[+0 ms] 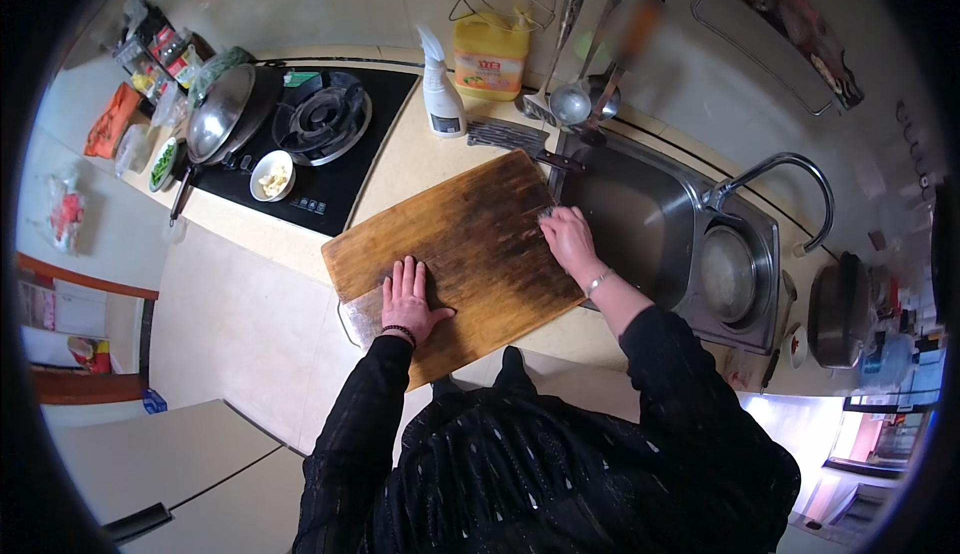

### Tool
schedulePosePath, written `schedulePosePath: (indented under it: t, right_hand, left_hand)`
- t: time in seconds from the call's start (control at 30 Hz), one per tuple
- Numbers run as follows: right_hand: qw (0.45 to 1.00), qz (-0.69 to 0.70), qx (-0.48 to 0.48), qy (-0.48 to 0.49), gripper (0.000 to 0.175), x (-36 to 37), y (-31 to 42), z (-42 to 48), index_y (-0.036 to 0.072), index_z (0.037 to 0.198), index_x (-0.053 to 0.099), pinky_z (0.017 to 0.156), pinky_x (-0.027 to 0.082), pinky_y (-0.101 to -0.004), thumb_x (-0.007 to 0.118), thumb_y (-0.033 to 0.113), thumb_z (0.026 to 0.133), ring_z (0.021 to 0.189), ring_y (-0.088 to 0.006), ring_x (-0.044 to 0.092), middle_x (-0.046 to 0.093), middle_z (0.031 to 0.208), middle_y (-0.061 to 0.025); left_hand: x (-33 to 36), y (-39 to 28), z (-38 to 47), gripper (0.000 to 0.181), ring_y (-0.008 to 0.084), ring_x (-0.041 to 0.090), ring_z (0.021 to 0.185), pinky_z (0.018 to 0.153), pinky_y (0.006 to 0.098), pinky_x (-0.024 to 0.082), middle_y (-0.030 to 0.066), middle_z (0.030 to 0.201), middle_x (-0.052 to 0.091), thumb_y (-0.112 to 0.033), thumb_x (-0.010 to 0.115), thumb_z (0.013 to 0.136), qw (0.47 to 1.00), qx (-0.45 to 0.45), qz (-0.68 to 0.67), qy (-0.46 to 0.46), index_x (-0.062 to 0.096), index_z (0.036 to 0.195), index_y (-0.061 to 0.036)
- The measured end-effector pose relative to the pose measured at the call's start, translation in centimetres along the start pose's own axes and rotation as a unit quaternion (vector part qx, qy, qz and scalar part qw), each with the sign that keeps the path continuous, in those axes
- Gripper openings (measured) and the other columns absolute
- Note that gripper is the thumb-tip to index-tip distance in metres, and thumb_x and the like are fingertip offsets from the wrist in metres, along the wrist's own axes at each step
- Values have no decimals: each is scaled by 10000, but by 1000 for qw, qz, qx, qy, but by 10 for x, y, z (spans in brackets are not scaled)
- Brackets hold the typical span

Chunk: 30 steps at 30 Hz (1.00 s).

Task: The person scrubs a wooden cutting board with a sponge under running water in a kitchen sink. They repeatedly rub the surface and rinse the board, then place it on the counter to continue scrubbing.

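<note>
A large wooden cutting board point(465, 254) lies slanted over the counter, its right end reaching over the sink's left rim. Dark stains cover much of its upper and right part. My left hand point(409, 303) rests flat on its lower left, palm down, thumb spread and nothing held. At the board's right edge, my right hand point(570, 239) is closed around a small grey scouring pad point(546, 213), apparently steel wool, mostly hidden by the fingers. Just beyond the board's far corner is a cleaver point(510, 135) with a dark handle pointing toward the sink.
The steel sink point(630, 216) with a curved faucet point(810, 171) lies to the right, a round pan point(727, 273) in its small basin. A white spray bottle point(442, 96) and a yellow detergent jug point(491, 59) stand behind. Leftward, a bowl of garlic point(271, 177) sits on the cooktop point(315, 213).
</note>
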State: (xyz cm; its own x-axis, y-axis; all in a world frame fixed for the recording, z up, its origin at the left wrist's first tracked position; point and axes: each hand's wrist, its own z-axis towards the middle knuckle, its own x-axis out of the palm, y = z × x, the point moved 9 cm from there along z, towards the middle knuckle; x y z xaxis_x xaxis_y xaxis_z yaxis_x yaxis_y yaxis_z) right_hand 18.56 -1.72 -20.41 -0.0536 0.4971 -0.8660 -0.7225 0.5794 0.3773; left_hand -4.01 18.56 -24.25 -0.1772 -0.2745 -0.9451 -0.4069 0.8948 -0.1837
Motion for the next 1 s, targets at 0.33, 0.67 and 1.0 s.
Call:
schedulePosePath:
  t: [0.33,0.67,1.0]
  right_hand:
    - [998,13,10,-59,76,-3,-1,8,49,863,718,786,489,-401,693,109,824,863,-305,567,623,872,-105]
    - [998,-7,37,-60,152,49,50,51,82,758,696,808,480,-421,606,169,844,912,-317,560,617,860,-115]
    - [990,103,-70,-67,132,64,137,19,90,730,654,764,491,-432,622,175,826,878,-300,558,606,853,-98]
  left_hand:
    - [-2,-1,-3,1082,306,118,1490,1187,484,139,139,1609,148,-644,672,744,1000,4,-9,0,205,1528,-63]
    - [0,-2,-1,1073,310,100,1493,1190,487,118,141,1612,135,-637,668,756,1000,-5,-6,16,203,1527,-53]
    - [0,2,2,1098,328,102,1491,1189,499,135,156,1608,137,-619,702,734,1000,-1,-8,12,198,1524,-47]
